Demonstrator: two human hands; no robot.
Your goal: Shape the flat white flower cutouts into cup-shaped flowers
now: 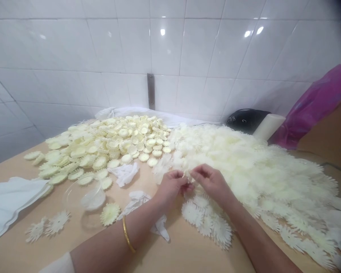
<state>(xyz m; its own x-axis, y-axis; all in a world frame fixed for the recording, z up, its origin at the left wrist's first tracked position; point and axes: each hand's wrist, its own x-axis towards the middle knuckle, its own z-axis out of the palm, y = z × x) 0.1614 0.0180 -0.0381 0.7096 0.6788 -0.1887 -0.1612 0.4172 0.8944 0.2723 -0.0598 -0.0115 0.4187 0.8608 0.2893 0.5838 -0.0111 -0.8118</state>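
My left hand [172, 185] is closed, its fingertips pinching a small pale petal-edged piece [186, 175]. From the other side my right hand [211, 182] grips the same piece between thumb and fingers. Most of the piece is hidden by the fingers. Just below the hands lies a small heap of white petal-edged cutouts [206, 218]. A far larger pile of thin whitish cutouts [238, 163] spreads behind and to the right of my right hand. Beyond my left hand, cream-yellow round pieces with toothed edges [116, 142] are heaped up.
A clear bowl [93, 197] with whitish contents stands left of my forearm, near one toothed disc [110, 214]. Crumpled tissues [125, 173] and a white cloth stack [14, 203] lie about. Back right are a black object [246, 119], a white roll [269, 126] and a magenta bag [315, 102].
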